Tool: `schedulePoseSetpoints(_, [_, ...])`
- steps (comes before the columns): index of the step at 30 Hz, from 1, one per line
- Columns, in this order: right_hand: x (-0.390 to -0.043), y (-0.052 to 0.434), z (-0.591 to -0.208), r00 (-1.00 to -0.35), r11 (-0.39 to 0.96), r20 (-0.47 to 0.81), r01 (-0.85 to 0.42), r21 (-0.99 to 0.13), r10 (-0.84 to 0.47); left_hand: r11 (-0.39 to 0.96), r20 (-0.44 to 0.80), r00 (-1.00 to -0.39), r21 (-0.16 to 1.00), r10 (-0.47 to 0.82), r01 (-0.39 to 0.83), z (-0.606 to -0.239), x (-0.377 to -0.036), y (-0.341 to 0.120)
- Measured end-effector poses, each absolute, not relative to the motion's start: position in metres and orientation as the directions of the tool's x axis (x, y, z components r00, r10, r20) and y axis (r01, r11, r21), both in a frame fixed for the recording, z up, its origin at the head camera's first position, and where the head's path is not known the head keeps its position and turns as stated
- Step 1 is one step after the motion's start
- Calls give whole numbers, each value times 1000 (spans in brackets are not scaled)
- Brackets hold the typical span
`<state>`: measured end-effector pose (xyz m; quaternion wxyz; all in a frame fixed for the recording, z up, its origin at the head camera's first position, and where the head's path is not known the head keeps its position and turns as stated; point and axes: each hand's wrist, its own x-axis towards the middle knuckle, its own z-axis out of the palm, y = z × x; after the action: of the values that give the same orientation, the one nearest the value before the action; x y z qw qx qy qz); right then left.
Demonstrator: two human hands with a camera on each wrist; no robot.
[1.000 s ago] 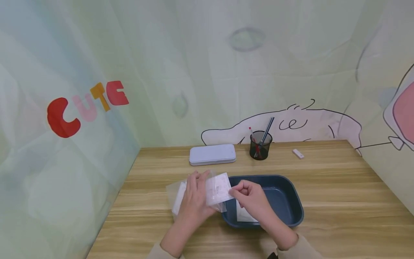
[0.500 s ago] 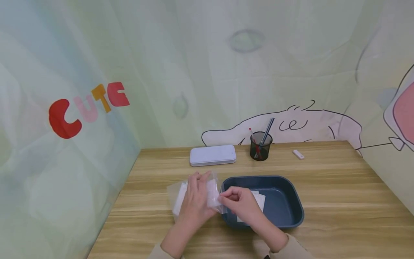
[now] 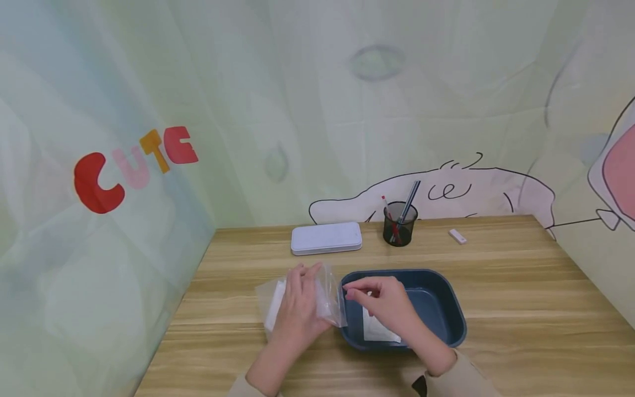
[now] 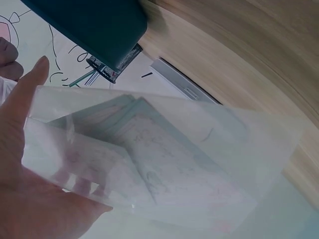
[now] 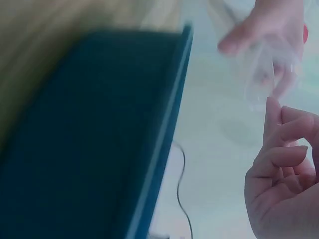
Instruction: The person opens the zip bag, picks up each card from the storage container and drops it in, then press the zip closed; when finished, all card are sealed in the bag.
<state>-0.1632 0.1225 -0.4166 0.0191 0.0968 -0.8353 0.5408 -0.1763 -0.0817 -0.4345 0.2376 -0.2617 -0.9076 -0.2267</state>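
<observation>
My left hand [image 3: 299,311] holds a clear plastic bag [image 3: 333,309] at the left end of the dark blue tray [image 3: 457,311], its mouth facing right. In the left wrist view, several flat white packets with faint pink print [image 4: 169,159] show through the bag, and the left thumb and fingers curl round its mouth. My right hand [image 3: 389,302] is over the tray, fingers curled and fingertips together, close beside the bag's mouth. Nothing shows between those fingertips; whether they touch the bag is unclear. Below them a white packet [image 3: 379,330] lies in the tray, partly hidden by the hand.
Behind the hands, a pale flat case [image 3: 326,239] lies near the table's back edge. A black mesh pen cup [image 3: 399,229] with pens stands to its right, then a small white eraser-like block [image 3: 457,236]. A printed curtain hangs behind and beside the wooden table [image 3: 521,286].
My right hand pinched a white packet at the bag's mouth; that packet has gone left into the bag. The fingers have since drawn back slightly right. The left hand stays in place.
</observation>
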Motion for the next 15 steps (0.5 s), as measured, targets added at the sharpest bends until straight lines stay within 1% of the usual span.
schedulePoseSetpoints(3, [-165, 135, -412, -983, 515, 160, -185, -837, -93, 766, 543, -759, 294, 359, 572, -435, -177, -83])
schedulePoseSetpoints(7, [-168, 150, -412, -987, 666, 154, -149, -730, -52, 764, 558, -750, 290, 354, 576, -434, -178, -85])
schedulePoseSetpoints(12, [-170, 164, -418, -996, 798, 72, -80, -597, -45, 765, 569, -744, 286, 349, 577, -435, -179, -87])
schedulePoseSetpoints(15, [-170, 171, -426, -998, 850, 12, -54, -524, -55, 768, 554, -758, 299, 344, 566, -435, -178, -87])
